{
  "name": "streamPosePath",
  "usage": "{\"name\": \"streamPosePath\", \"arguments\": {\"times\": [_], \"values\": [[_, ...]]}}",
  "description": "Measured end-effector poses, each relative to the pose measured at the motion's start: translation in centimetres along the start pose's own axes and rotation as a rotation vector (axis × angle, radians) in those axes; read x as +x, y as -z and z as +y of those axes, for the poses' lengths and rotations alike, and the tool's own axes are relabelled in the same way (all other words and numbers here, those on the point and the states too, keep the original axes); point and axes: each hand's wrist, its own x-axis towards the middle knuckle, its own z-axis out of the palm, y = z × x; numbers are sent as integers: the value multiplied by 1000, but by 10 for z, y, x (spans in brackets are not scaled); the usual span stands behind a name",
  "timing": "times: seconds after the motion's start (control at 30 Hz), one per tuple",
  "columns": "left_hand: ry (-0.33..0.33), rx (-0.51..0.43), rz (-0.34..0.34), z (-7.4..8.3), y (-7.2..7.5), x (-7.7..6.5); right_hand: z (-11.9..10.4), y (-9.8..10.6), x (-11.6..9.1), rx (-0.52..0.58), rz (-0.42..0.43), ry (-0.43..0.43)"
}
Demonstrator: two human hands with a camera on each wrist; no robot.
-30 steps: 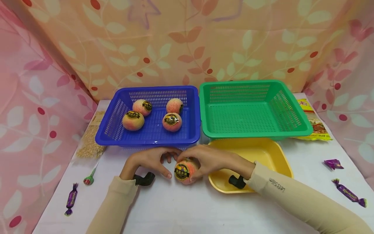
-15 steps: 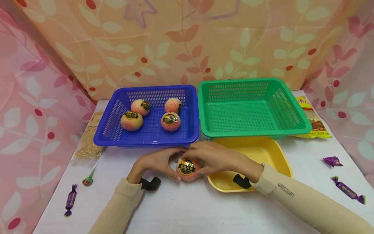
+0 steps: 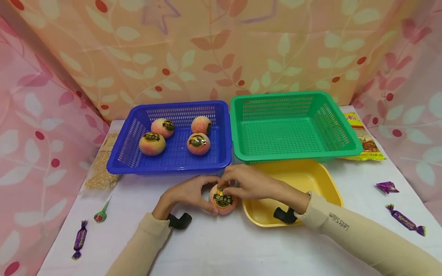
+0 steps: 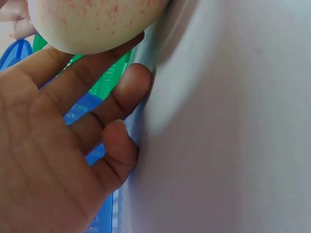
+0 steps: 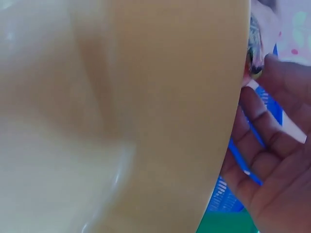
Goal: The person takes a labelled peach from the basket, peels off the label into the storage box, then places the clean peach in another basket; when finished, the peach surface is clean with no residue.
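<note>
A pinkish peach (image 3: 221, 209) with a black and gold label (image 3: 223, 199) is at the front middle of the table. My left hand (image 3: 192, 193) grips it from the left, thumb low in front and fingers behind. In the left wrist view, the pale, red-speckled side of the peach (image 4: 97, 24) lies against the upper fingers, while the lower ones curl loosely. From the right, my right hand (image 3: 253, 181) has its thumb and index fingertips close together at the label's upper edge. I cannot tell whether they pinch it.
Several labelled peaches (image 3: 198, 144) sit in the blue basket (image 3: 169, 168) behind. A green basket (image 3: 297, 156) stands beside it, overlapping a yellow basin (image 3: 262, 223). Bagged grains (image 3: 103, 165), a lollipop (image 3: 101, 216) and a candy (image 3: 79, 240) lie left; candies (image 3: 404, 219) and a yellow packet (image 3: 366, 145) lie right.
My left hand has closed in around the peach. The right thumb has moved from the peach's right side up to the label's top edge. The label now faces more upward.
</note>
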Motion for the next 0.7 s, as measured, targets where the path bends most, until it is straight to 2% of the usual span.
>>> {"name": "streamPosePath", "arguments": {"times": [0.23,0.37,0.53,0.7], "values": [[-20,35,9,3,0,-1,-3,0,2,49,46,-29],[-5,33,6,3,2,-4,-4,7,-3,161,43,-41],[-4,-13,-16,0,4,-4,0,25,-21,335,60,-91],[-14,-46,-13,-2,6,-4,17,38,-43,359,81,-172]]}}
